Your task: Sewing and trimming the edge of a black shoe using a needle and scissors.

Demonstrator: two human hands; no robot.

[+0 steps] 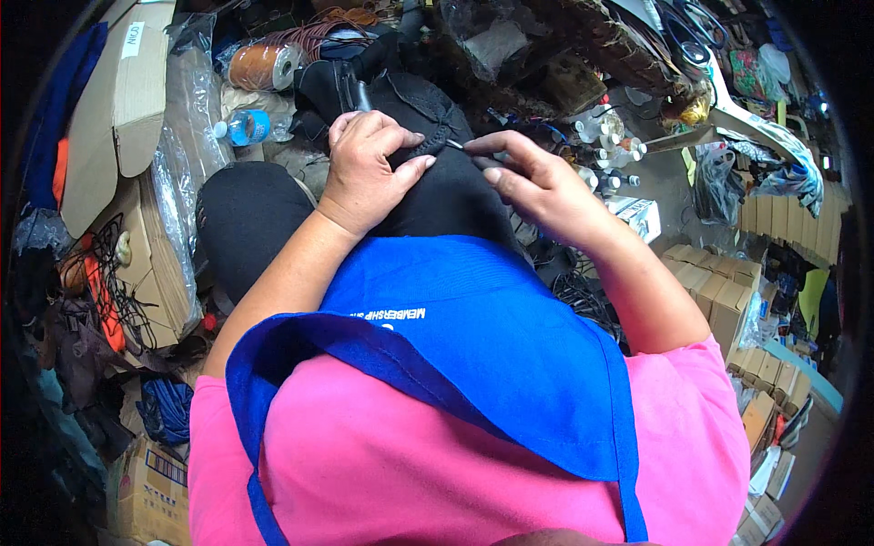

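Observation:
A black, textured piece with a thick stitched edge [423, 105], shoe-like in form, lies over my raised right knee. My left hand [364, 168] is closed on its near edge, thumb and forefinger pinching close to the seam. Just right of that, my right hand [546, 187] pinches a slim tool with a short metal tip [454, 144], which touches or nearly touches the seam. The fingers cover most of the tool, so its exact kind is hidden. Behind my left hand, a shiny black part [361, 96] stands up beside the piece.
An orange thread spool [259, 67] and a plastic water bottle [244, 127] lie at the far left. Cardboard sheets [114, 100] lean along the left side. Several small bottles [605, 136] stand beyond my right hand, near large scissors [719, 109]. Stacked cardboard boxes [719, 287] sit at right.

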